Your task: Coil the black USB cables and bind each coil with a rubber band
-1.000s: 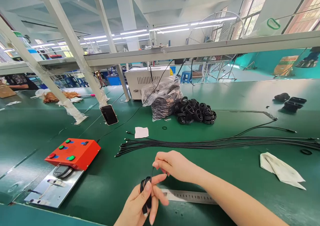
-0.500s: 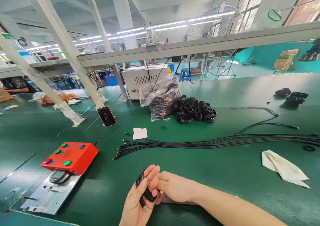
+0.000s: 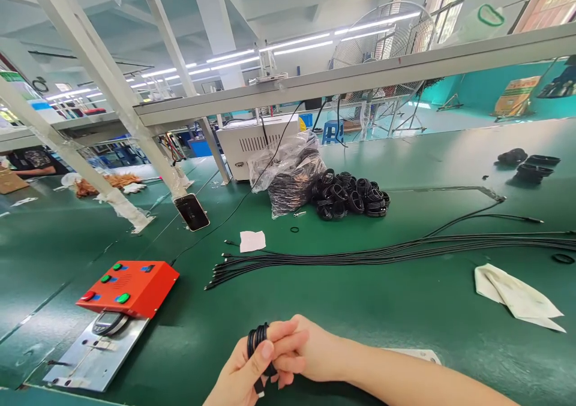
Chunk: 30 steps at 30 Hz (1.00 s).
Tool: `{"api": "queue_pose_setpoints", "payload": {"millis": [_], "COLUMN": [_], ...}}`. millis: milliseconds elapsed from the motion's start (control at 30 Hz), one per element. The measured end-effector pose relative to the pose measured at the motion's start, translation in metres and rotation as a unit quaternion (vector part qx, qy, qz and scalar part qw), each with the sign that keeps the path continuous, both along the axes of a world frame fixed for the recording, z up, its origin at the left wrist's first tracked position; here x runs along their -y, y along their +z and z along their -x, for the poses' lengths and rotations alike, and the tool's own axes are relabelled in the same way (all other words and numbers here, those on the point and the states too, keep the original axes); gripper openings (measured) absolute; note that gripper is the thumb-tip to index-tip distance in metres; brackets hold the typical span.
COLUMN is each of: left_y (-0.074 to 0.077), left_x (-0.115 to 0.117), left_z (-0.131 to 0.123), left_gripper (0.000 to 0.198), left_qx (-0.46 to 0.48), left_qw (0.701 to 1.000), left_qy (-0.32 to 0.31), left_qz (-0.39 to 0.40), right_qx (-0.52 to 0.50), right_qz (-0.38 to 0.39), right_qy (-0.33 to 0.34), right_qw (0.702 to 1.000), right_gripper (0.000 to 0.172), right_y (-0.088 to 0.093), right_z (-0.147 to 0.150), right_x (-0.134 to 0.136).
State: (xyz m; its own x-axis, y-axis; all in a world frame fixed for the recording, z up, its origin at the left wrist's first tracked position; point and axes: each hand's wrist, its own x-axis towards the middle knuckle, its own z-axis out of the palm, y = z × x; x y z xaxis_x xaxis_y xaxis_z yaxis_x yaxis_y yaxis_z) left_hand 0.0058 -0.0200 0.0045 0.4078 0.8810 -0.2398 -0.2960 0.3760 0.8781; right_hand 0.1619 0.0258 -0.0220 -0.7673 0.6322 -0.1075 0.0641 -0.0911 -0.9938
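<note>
Low in the middle of the view, my left hand (image 3: 238,376) is closed around a small coil of black cable (image 3: 257,337), thumb pressed on its loops. My right hand (image 3: 310,349) comes in from the right and pinches the same coil, its fingers folded against the left hand's fingers. A plug end of the cable hangs below the left fingers. Beyond the hands, a bundle of straight black cables (image 3: 360,255) lies across the green table (image 3: 342,301).
An orange button box (image 3: 128,286) on a metal plate (image 3: 81,361) sits at left. A pile of coiled cables (image 3: 351,196) and a plastic bag (image 3: 290,175) stand farther back. A white cloth (image 3: 517,298) lies right, a phone (image 3: 192,211) leans on a frame leg.
My right hand dropped from above the coil down against my left hand, and both hands closed together on the coil. The ruler under them is now mostly covered.
</note>
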Motion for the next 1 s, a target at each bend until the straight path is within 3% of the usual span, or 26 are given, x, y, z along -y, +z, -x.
{"api": "queue_pose_setpoints", "payload": {"millis": [100,200,367,500,600,767,1000], "left_y": [-0.001,-0.004,-0.014,-0.017,-0.019,-0.019,-0.012], "left_x": [0.005,0.01,0.012,0.01,0.01,0.009,0.01], "left_z": [-0.005,-0.01,-0.013,-0.017,-0.019,-0.014,0.008], "left_gripper": [0.037,0.037,0.039,0.038,0.039,0.03,0.029], "left_qx": [-0.022,-0.063,0.001,0.043,0.043,0.004,0.043], "left_qw": [0.999,0.993,0.994,0.987,0.984,0.996,0.999], "left_qy": [0.005,0.01,0.092,0.156,0.174,0.085,-0.019], "left_qz": [-0.046,-0.099,-0.058,-0.017,-0.006,-0.003,-0.016], "right_qx": [0.038,0.041,0.073,0.062,0.073,0.008,0.015], "right_qz": [-0.014,-0.047,-0.103,-0.142,-0.112,-0.017,-0.046], "right_qy": [0.015,0.042,0.051,-0.014,-0.072,-0.003,-0.03], "right_qw": [0.999,0.997,0.991,0.988,0.988,1.0,0.998], "right_gripper": [0.014,0.019,0.022,0.018,0.018,0.012,0.025], "right_y": [0.004,0.006,0.003,-0.007,-0.014,-0.018,-0.023], "right_z": [-0.004,-0.006,-0.001,0.004,0.007,0.007,0.006], "right_x": [0.0,0.0,0.005,0.012,0.017,0.016,0.024]}}
